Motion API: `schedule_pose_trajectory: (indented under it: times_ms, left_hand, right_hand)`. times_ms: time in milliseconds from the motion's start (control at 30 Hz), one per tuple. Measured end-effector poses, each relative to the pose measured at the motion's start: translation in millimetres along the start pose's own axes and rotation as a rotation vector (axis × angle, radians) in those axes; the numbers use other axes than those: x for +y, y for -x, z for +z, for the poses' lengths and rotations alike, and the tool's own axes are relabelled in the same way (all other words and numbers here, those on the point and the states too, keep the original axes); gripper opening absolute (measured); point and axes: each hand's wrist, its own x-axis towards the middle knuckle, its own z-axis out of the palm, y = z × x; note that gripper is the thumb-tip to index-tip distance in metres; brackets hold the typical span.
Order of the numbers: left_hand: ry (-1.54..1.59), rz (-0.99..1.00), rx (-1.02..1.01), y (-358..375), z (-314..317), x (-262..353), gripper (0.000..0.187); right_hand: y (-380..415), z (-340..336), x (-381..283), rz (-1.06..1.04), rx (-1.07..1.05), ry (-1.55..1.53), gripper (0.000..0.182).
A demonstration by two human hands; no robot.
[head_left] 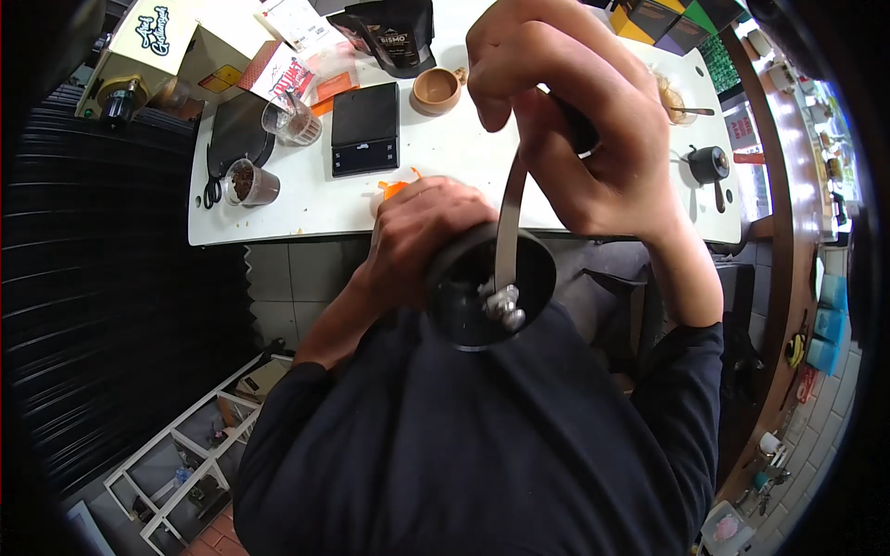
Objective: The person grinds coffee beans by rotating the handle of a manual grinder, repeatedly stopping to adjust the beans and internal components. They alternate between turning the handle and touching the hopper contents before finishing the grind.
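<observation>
A black hand coffee grinder (450, 310) is held tilted near my chest, its open top facing the camera. Wrapped round its body, my left hand (422, 227) is closed. A flat metal crank (509, 218) rises from the silver nut in the middle of the grinder. At the crank's upper end, the curled fingers of my right hand (603, 139) grip its dark knob (577, 125). Just beyond my left hand, an orange piece (395, 189) shows partly on the table.
On the white table (315, 199) are a black scale (365, 130), a wooden cup (437, 91), a clear cup with brown grounds (252, 183) and a glass (292, 121). Behind stand a black pouch (394, 37) and boxes. A small black pot (708, 164) sits at the right.
</observation>
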Motion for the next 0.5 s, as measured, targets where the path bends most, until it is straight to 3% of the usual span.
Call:
schedule_pose_trajectory:
  times_ms: [33,200,267,300,367,400,433,467,500]
  left_hand:
    - [0.018,0.006,0.006,-0.6,0.4,3.2,0.039]
    - [0.045,-0.01,0.131,6.1,18.3,2.9,0.036]
    - [0.042,-0.036,0.126,7.7,18.0,8.9,0.036]
    - [0.145,-0.125,0.098,14.7,19.8,7.2,0.036]
    - [0.406,-0.313,0.093,25.5,22.5,4.4,0.035]
    - [0.409,-0.311,0.09,24.6,21.9,3.1,0.035]
    - [0.343,-0.213,0.071,22.7,20.8,0.2,0.036]
    - [0.276,-0.117,0.052,22.2,19.8,-1.3,0.036]
    - [0.46,-0.395,0.055,32.9,22.3,8.2,0.038]
  right_hand:
    - [-13.8,-7.3,-10.3,-0.133,-0.006,0.05,0.029]
    - [-4.3,4.1,3.1,-0.142,0.011,-0.01,0.03]
    - [-17.1,-8.9,-25.2,0.02,-0.176,0.156,0.03]
    - [-18.1,-8.0,-28.4,0.158,-0.217,0.092,0.032]
    - [-18.9,-5.9,-23.1,0.112,-0.224,0.146,0.034]
    - [-18.7,-4.8,-21.6,0.071,-0.231,0.203,0.036]
    - [-18.2,-1.4,-25.3,0.213,-0.225,0.063,0.036]
    - [-16.6,3.9,-19.2,0.216,-0.222,0.064,0.036]
    - [-14.5,11.6,-9.0,0.069,-0.161,0.003,0.035]
